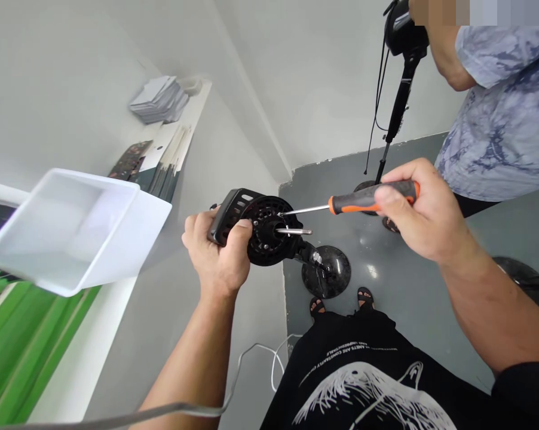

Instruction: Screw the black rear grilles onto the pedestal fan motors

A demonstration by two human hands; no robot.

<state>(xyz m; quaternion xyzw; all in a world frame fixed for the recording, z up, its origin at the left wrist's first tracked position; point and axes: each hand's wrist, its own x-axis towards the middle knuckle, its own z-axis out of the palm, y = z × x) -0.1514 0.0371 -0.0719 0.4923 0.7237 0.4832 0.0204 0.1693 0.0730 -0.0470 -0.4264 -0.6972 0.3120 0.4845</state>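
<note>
My left hand (pixel 218 251) is closed round the black fan motor housing (pixel 256 224), holding it up with its metal shaft (pixel 294 231) pointing right. My right hand (pixel 424 215) grips a screwdriver (pixel 368 200) with an orange and grey handle. Its metal tip touches the front face of the housing, just above the shaft. The fan's pole runs down from the housing to a round black base (pixel 327 272) on the grey floor.
A white plastic tub (pixel 79 230) sits at the left on a white ledge, green surface below it. A white cable (pixel 269 358) trails on the floor. Another person in a blue patterned shirt (pixel 505 113) stands at the right with a second black fan stand (pixel 397 110). Stacked panels (pixel 159 98) lean against the far wall.
</note>
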